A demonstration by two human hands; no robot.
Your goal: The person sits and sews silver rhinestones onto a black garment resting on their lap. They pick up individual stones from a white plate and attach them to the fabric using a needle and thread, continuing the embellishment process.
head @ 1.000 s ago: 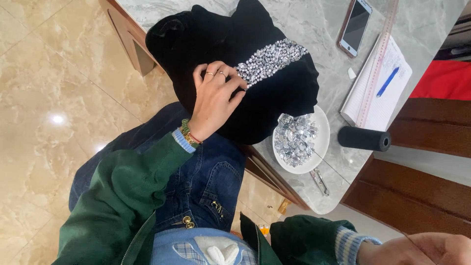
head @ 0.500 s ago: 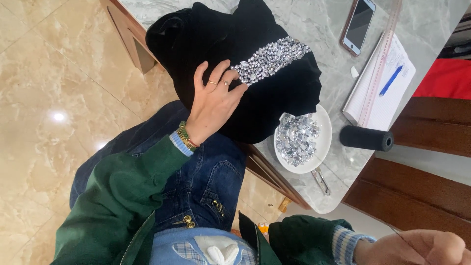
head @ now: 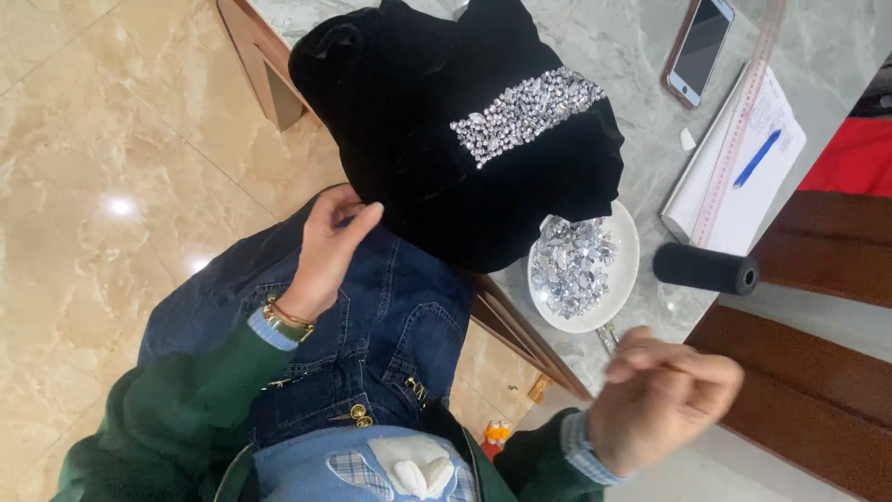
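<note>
A black velvet garment (head: 437,139) with a band of silver rhinestones (head: 527,113) lies on the marble table (head: 641,37) and hangs over its edge onto my lap. My left hand (head: 330,246) is at the garment's lower left edge, fingers and thumb closed on the fabric there. My right hand (head: 664,395) is raised near the table's corner, blurred, with fingertips pinched together; nothing shows between them. A white plate (head: 624,244) of loose rhinestones (head: 571,265) sits beside the garment, just above my right hand.
A black thread spool (head: 704,269) lies right of the plate. A notepad (head: 743,177) with a blue pen (head: 755,158) and a clear ruler (head: 743,121), a phone (head: 699,48) and a small white piece (head: 687,139) lie further back. Small scissors (head: 606,336) sit at the table edge. Polished tile floor (head: 102,158) is left.
My left hand has slid off the top of the garment down to its lower left edge. My right hand has risen from the bottom corner toward the plate.
</note>
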